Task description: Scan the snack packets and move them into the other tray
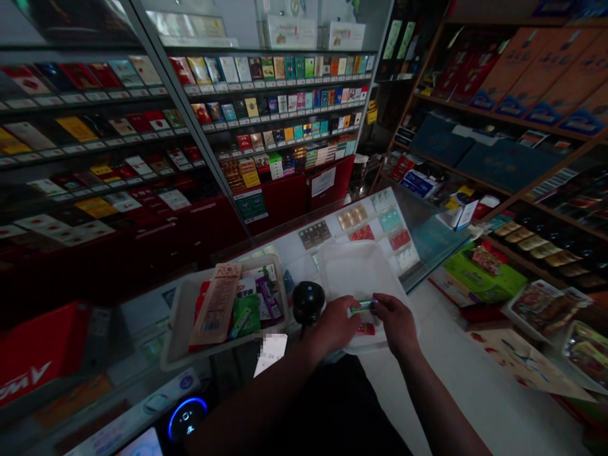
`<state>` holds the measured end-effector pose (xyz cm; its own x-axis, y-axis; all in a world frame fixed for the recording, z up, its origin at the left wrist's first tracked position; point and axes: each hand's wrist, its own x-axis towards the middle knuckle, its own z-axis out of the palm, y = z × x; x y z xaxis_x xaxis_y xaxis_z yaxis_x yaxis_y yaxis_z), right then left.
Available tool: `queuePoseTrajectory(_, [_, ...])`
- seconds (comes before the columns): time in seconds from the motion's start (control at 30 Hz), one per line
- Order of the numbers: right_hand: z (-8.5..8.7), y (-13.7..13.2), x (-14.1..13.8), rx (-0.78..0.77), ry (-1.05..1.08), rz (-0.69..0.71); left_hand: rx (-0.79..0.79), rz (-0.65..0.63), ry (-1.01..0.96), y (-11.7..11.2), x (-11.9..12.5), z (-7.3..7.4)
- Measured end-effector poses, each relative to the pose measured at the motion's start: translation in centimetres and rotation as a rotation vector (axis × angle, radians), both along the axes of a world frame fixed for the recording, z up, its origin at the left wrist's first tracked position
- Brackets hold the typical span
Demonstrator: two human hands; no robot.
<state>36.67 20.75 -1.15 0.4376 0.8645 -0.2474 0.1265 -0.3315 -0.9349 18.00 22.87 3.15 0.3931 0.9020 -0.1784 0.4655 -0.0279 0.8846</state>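
Observation:
Above a white plastic tray (365,263), both my hands hold a narrow green-and-white pack (363,306), stick-shaped; its exact kind is too small to read. Its left end is in the closed fingers of my left hand (338,324). The fingers of my right hand (398,323) pinch the other end. A small red packet (367,329) lies in the tray just below the pack. Close by my left hand, a black device with a rounded head (308,299) stands between this tray and a second white tray (178,316).
The second tray holds a long pinkish packet (221,304), a green bag (247,310) and a purple pack (269,297). A phone (272,353) lies nearby. A red box (42,354) stands at left, beyond a blue-lit ring device (188,419). Shelves of small boxes (285,66) rise behind the glass counter.

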Motion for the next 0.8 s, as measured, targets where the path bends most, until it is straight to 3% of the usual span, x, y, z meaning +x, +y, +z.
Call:
queuePoseTrajectory(0.1, [-0.5, -0.6, 0.4, -0.027, -0.089, 0.028, -0.035, 0.006, 0.021, -1.0, 0.3, -0.6])
queuePoseTrajectory(0.27, [-0.8, -1.1, 0.2, -0.033, -0.151, 0.085, -0.037, -0.036, 0.022, -1.8, -0.3, 0.9])
queuePoseTrajectory(0.47, [1.1, -0.7, -1.3, -0.032, -0.174, 0.137, -0.067, 0.029, -0.023, -2.7, -2.1, 1.6])
queuePoseTrajectory(0.6, [2.8, -0.3, -3.8, 0.018, -0.129, 0.187, -0.103, 0.131, -0.108, -4.0, -4.9, 1.4])
queuePoseTrajectory(0.8, [5.2, -0.3, -10.0, 0.112, -0.068, 0.338, -0.108, 0.36, -0.048, -6.5, -11.6, 2.3])
